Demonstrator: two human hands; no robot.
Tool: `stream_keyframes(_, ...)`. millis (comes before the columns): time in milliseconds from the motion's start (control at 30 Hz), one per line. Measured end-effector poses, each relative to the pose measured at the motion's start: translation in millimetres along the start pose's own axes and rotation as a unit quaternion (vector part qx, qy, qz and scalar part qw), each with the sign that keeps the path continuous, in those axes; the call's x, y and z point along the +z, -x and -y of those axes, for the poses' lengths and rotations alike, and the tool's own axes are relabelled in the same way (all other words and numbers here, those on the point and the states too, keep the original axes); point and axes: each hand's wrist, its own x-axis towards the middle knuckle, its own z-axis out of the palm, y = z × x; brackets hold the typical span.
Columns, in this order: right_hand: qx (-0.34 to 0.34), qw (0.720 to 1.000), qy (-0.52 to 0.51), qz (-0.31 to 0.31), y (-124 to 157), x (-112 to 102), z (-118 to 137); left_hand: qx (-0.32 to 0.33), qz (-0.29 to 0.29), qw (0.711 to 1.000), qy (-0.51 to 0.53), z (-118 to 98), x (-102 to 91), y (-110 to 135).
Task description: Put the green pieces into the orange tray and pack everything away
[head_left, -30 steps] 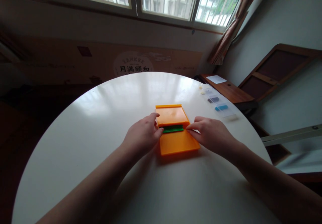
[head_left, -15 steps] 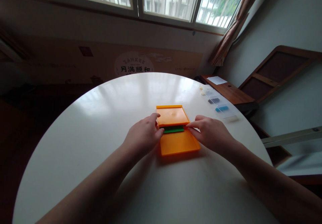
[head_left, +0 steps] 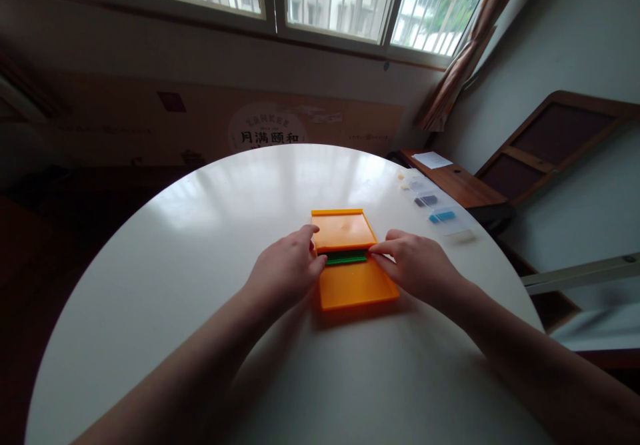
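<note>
An orange plastic case (head_left: 359,286) lies unfolded on the white table, its upper panel (head_left: 343,228) beyond its lower one. Across the middle, between the panels, runs a ridged green strip (head_left: 345,257); what kind of piece it is I cannot make out. My left hand (head_left: 287,265) is closed at the left side, its thumb over the strip's left end and its fingers by the case's edge. At the strip's right end, my right hand (head_left: 417,261) pinches with thumb and forefinger. The fingers partly hide both ends of the strip.
Several clear plastic bags (head_left: 453,227) with small blue, dark and yellowish pieces lie along the right edge of the round white table (head_left: 175,285). Beyond that edge stand a brown wooden desk (head_left: 467,188) with a paper (head_left: 433,159) and a wooden-framed panel (head_left: 555,138).
Almost nothing differs. Both hands stay at the ends of the green strip, and the case lies where it was; the whole view has shifted very slightly.
</note>
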Motion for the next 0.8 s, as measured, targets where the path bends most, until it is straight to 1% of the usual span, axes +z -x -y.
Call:
stream_keyframes(400,-0.001,1.000,-0.019,-0.019,1.1,3.6,-2.4,0.003,-0.005,1.000,-0.002,0.7,1.9,-0.8)
stream_keyframes(800,-0.003,1.000,-0.020,-0.009,-1.7,5.9,-0.2,0.001,-0.005,1.000,0.005,0.6,1.7,-0.8)
